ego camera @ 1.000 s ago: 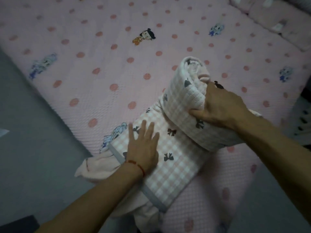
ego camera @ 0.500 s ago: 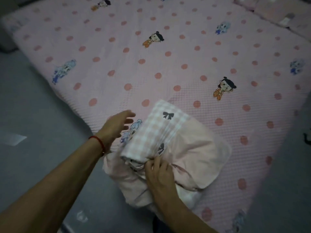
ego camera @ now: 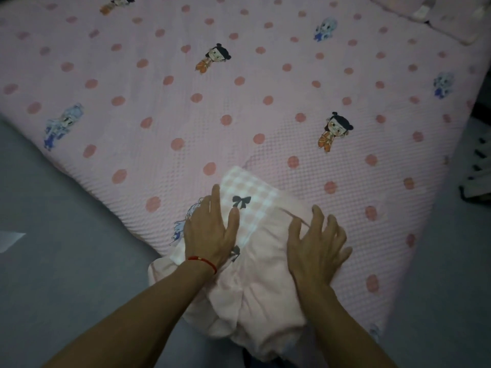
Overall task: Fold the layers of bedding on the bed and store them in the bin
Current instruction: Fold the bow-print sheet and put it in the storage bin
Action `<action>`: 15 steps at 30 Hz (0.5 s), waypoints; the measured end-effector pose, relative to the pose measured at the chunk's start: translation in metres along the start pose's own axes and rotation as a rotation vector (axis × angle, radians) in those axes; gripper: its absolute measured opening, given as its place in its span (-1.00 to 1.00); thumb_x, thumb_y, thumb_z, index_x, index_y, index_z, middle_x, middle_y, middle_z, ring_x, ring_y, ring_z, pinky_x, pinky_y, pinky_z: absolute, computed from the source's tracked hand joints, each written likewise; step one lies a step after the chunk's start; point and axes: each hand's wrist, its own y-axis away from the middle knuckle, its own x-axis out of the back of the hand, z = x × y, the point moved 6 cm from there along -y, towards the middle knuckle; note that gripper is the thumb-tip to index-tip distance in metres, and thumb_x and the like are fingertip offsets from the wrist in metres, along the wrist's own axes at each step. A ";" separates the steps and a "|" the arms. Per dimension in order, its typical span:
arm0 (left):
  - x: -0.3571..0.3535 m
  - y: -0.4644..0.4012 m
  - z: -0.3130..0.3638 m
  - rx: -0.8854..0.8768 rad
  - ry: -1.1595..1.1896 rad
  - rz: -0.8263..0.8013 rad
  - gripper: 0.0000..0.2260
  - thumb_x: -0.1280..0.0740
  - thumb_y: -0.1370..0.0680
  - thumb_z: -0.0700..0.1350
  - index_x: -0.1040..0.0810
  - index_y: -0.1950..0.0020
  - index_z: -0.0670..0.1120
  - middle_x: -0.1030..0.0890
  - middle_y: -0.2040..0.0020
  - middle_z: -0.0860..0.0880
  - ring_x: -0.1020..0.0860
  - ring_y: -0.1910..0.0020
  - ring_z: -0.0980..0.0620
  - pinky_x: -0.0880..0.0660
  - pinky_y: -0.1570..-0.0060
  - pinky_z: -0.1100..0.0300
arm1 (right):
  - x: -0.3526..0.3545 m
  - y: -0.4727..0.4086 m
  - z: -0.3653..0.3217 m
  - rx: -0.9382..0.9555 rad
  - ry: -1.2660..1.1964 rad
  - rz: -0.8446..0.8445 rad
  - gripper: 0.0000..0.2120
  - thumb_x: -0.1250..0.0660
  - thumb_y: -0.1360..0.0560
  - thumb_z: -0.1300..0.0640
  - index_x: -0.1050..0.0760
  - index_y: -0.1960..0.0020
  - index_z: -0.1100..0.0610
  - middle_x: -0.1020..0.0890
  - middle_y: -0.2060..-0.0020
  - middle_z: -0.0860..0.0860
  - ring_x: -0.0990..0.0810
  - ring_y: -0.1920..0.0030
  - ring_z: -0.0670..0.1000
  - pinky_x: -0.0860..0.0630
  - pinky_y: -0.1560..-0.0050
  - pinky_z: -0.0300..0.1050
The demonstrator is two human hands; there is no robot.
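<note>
A folded bundle of bedding (ego camera: 261,264) lies at the near corner of the bed: a pink-and-white checked blanket with dark bows on top, plain pale pink cloth around and under it. My left hand (ego camera: 210,232), with a red string at the wrist, rests flat on the bundle's left side, fingers apart. My right hand (ego camera: 314,245) lies spread on the plain pink cloth at the right, fingers apart, gripping nothing. Part of the pink cloth hangs over the bed's edge toward me. No bin is in view.
The bed (ego camera: 239,107) is covered by a pink sheet with red dots and cartoon figures. A pink pillow or folded bedding (ego camera: 438,14) lies at the far right corner. Grey floor (ego camera: 53,261) runs along the left and right of the bed. A dark slatted object (ego camera: 478,171) stands at the right edge.
The checked blanket was folded over onto itself into a compact bundle. My right hand let go of the fold, and both hands now lie spread on top of the bundle.
</note>
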 end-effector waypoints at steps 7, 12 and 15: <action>-0.016 -0.013 -0.016 0.052 0.102 -0.026 -0.39 -0.01 -0.60 0.27 -0.17 -0.61 0.05 -0.42 -0.49 0.02 -0.41 -0.42 0.02 -0.41 -0.39 -0.01 | -0.035 0.000 0.031 -0.251 -0.319 0.079 -0.45 -0.01 -0.57 -0.28 -0.27 -0.52 -0.16 -0.16 -0.59 0.06 -0.15 -0.54 0.20 -0.32 -0.38 0.40; -0.056 -0.036 -0.035 0.050 0.056 -0.165 -0.34 0.06 -0.57 0.34 -0.30 -0.53 0.00 -0.52 -0.29 0.03 -0.51 -0.22 0.03 -0.50 -0.16 -0.03 | -0.062 -0.017 0.030 -0.222 -0.277 0.153 -0.51 0.00 -0.61 -0.14 -0.36 -0.46 -0.01 -0.31 -0.48 0.15 -0.30 -0.40 0.30 -0.42 -0.26 0.36; -0.074 -0.046 -0.045 0.055 0.026 -0.185 -0.32 0.08 -0.54 0.37 -0.36 -0.47 -0.01 -0.52 -0.19 0.05 -0.51 -0.13 0.03 -0.46 -0.13 -0.03 | -0.079 -0.028 0.037 -0.207 -0.199 0.187 -0.50 0.02 -0.62 -0.09 -0.37 -0.46 0.06 -0.33 -0.44 0.19 -0.32 -0.36 0.34 -0.43 -0.24 0.36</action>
